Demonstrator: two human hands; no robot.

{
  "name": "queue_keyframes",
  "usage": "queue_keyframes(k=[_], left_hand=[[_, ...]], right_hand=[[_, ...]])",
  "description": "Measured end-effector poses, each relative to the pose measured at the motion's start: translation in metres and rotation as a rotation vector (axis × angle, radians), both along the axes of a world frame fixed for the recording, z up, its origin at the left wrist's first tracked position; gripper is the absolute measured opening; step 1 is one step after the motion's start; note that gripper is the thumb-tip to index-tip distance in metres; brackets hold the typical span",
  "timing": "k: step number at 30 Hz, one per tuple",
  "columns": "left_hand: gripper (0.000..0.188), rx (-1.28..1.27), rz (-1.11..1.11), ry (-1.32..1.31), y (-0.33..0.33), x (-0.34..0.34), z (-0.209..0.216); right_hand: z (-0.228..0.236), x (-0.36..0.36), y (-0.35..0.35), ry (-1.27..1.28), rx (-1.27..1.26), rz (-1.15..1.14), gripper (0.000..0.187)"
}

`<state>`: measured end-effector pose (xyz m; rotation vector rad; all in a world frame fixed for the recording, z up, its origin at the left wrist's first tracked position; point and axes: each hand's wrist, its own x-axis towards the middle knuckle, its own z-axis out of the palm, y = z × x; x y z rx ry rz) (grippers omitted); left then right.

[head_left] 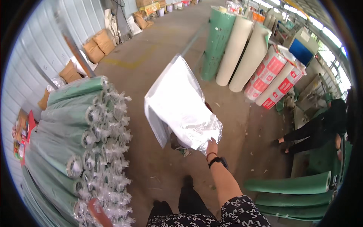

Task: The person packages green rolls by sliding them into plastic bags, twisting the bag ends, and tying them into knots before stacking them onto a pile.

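Note:
A stack of white plastic sheeting (176, 98) rises in front of me, its far end lifted and its near end crumpled and shiny. My right hand (212, 146) grips the near right corner of the sheeting, fingers partly hidden by the folds. A dark strap is on that wrist. Whatever supports the stack is mostly covered; only dark parts show beneath its near edge. My left hand does not show in the picture.
Plastic-wrapped green rolls (64, 125) are piled at left, by a rusty post (75, 53). Tall green (217, 45) and cream rolls (236, 49) stand ahead, beside red-and-white wrapped rolls (266, 72). Green rolls (291, 183) lie at right, near another person (321, 123).

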<state>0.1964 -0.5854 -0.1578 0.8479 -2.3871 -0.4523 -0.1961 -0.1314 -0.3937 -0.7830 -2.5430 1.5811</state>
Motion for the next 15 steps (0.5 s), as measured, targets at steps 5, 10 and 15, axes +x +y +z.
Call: queue_keyframes(k=[5,10,15], left_hand=[[0.027,0.414,-0.439,-0.327,0.097,-0.091,0.015],[0.032,0.757,-0.247,-0.414,0.138,-0.137,0.022],[0.019,0.857,-0.264,-0.316,0.138,-0.153,-0.015]], right_hand=[[0.0,-0.08,-0.032,-0.242,0.424,-0.037,0.063],[-0.001,-0.103,-0.016,-0.211,0.339,-0.153,0.012],[0.024,-0.108,0.003,-0.173,0.304,-0.18,0.017]])
